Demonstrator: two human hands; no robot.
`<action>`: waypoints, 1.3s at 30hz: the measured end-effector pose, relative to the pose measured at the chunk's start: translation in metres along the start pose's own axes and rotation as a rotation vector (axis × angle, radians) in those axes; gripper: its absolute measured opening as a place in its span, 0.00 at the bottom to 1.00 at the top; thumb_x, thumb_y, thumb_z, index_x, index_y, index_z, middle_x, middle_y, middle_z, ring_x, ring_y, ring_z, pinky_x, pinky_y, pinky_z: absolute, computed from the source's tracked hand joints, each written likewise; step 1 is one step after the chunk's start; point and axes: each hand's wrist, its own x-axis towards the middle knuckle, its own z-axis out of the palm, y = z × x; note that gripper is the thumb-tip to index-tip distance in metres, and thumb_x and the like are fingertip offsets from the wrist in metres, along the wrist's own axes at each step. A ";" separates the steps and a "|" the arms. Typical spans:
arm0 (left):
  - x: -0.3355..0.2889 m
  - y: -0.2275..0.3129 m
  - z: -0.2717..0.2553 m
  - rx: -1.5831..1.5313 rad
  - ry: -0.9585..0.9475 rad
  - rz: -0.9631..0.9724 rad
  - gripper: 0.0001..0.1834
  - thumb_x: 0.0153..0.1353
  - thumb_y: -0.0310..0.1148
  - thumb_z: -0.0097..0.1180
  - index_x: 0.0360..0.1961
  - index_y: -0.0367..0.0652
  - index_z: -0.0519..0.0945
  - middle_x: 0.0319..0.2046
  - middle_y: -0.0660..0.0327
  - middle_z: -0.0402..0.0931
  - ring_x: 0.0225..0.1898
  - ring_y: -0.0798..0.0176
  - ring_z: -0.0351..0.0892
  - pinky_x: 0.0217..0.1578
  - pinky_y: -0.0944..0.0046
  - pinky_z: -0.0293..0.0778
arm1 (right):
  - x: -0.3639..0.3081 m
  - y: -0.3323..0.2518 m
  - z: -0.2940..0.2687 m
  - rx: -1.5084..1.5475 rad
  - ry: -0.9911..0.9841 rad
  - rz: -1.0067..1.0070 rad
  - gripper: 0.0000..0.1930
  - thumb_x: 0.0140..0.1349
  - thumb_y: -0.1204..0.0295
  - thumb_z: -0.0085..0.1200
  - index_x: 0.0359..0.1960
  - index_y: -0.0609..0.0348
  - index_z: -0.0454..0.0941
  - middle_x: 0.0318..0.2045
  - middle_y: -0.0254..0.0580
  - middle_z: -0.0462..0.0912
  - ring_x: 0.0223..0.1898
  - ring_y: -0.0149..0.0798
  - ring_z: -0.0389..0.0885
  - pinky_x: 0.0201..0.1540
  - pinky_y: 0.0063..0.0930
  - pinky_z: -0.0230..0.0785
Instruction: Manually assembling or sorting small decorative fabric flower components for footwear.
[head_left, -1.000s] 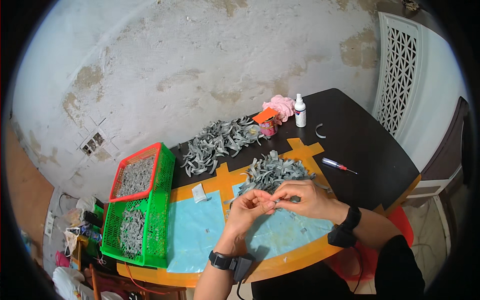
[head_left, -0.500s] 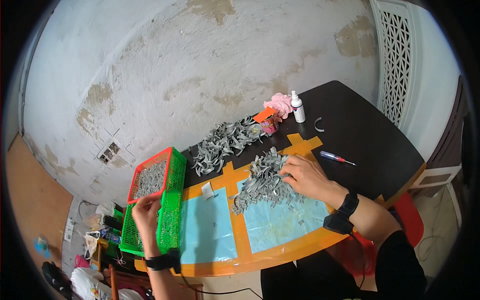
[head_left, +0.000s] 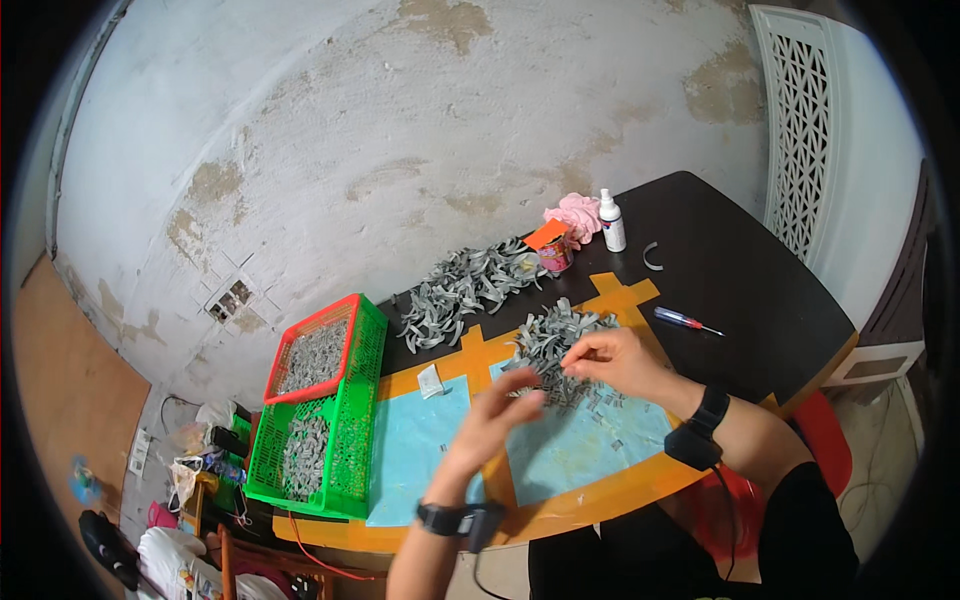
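Note:
A heap of grey curved strips [head_left: 548, 345] lies on the taped blue sheet in front of me. Over the heap's right side is my right hand [head_left: 620, 362], its thumb and fingertips pinched together; whatever they hold is too small to make out. My left hand [head_left: 492, 420] hovers just left of the heap, somewhat blurred, with thumb and fingers apart and nothing visible in them. At the table's left end stands a green basket [head_left: 350, 455] with small grey pieces [head_left: 305, 455] in it. A red basket [head_left: 355, 335] of similar pieces rests on its far part.
Behind the heap lies another pile of grey strips [head_left: 465, 290]. Beside it are a pink can [head_left: 555, 256] with an orange card, a pink cloth [head_left: 577, 213] and a white spray bottle [head_left: 612, 225]. A screwdriver [head_left: 685, 321] and a lone curved strip [head_left: 651, 258] lie on the right.
My left hand has moved right, away from the baskets to the heap, and its fingers have spread. My right hand has lifted slightly off the strips, still pinched. The view has shifted a little.

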 end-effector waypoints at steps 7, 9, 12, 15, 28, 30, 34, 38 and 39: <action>0.028 -0.023 0.006 -0.124 -0.052 -0.037 0.14 0.66 0.30 0.51 0.49 0.35 0.77 0.34 0.60 0.79 0.33 0.70 0.78 0.35 0.70 0.77 | 0.001 0.000 0.001 0.377 -0.082 0.135 0.04 0.62 0.78 0.54 0.37 0.65 0.77 0.30 0.36 0.81 0.31 0.25 0.79 0.35 0.19 0.73; 0.030 -0.023 0.002 -0.152 0.046 -0.008 0.13 0.65 0.29 0.53 0.48 0.34 0.79 0.32 0.60 0.80 0.32 0.71 0.78 0.35 0.72 0.76 | 0.004 0.004 -0.001 0.386 -0.133 0.144 0.05 0.62 0.76 0.55 0.37 0.65 0.75 0.31 0.36 0.80 0.32 0.25 0.78 0.35 0.19 0.72; 0.033 -0.024 0.003 -0.141 0.127 0.032 0.11 0.63 0.27 0.55 0.45 0.34 0.81 0.32 0.60 0.79 0.31 0.71 0.78 0.33 0.73 0.76 | 0.006 -0.001 0.000 0.396 -0.173 0.220 0.06 0.62 0.76 0.55 0.38 0.65 0.74 0.33 0.38 0.80 0.33 0.26 0.79 0.37 0.21 0.74; 0.034 -0.033 0.010 -0.062 0.064 0.073 0.09 0.60 0.24 0.58 0.42 0.33 0.82 0.31 0.61 0.79 0.29 0.72 0.78 0.31 0.74 0.75 | 0.006 -0.003 -0.003 0.431 -0.218 0.318 0.08 0.61 0.75 0.57 0.39 0.65 0.73 0.34 0.37 0.80 0.34 0.26 0.79 0.38 0.20 0.73; 0.027 -0.029 0.018 0.157 0.145 0.146 0.08 0.54 0.24 0.64 0.35 0.34 0.81 0.30 0.60 0.81 0.30 0.71 0.79 0.31 0.72 0.75 | 0.000 0.000 0.003 0.299 -0.084 0.402 0.12 0.55 0.76 0.62 0.39 0.66 0.76 0.31 0.35 0.80 0.34 0.25 0.77 0.37 0.19 0.70; 0.027 -0.027 0.019 0.422 0.213 0.175 0.10 0.52 0.27 0.66 0.34 0.35 0.82 0.29 0.60 0.81 0.28 0.70 0.79 0.30 0.71 0.74 | 0.001 0.003 -0.001 0.267 -0.049 0.353 0.11 0.55 0.76 0.62 0.39 0.66 0.77 0.31 0.36 0.81 0.35 0.25 0.78 0.38 0.19 0.71; 0.024 -0.027 0.027 0.821 0.129 0.254 0.11 0.48 0.31 0.68 0.32 0.38 0.83 0.27 0.55 0.77 0.25 0.59 0.79 0.29 0.64 0.74 | 0.003 -0.003 -0.004 0.203 -0.030 0.306 0.08 0.57 0.78 0.60 0.37 0.67 0.79 0.34 0.38 0.82 0.37 0.25 0.79 0.41 0.20 0.72; 0.024 -0.031 0.027 0.783 0.103 0.279 0.10 0.48 0.28 0.67 0.33 0.38 0.83 0.28 0.55 0.78 0.27 0.58 0.79 0.30 0.63 0.75 | 0.002 0.001 -0.001 0.179 -0.099 0.295 0.08 0.59 0.78 0.58 0.39 0.67 0.79 0.36 0.38 0.82 0.39 0.26 0.79 0.42 0.20 0.72; 0.024 -0.032 0.024 0.771 0.088 0.271 0.10 0.48 0.28 0.67 0.33 0.38 0.83 0.29 0.55 0.78 0.27 0.58 0.79 0.31 0.63 0.74 | 0.002 0.002 0.001 0.213 -0.096 0.282 0.07 0.59 0.78 0.57 0.39 0.67 0.78 0.35 0.37 0.82 0.39 0.25 0.79 0.42 0.20 0.72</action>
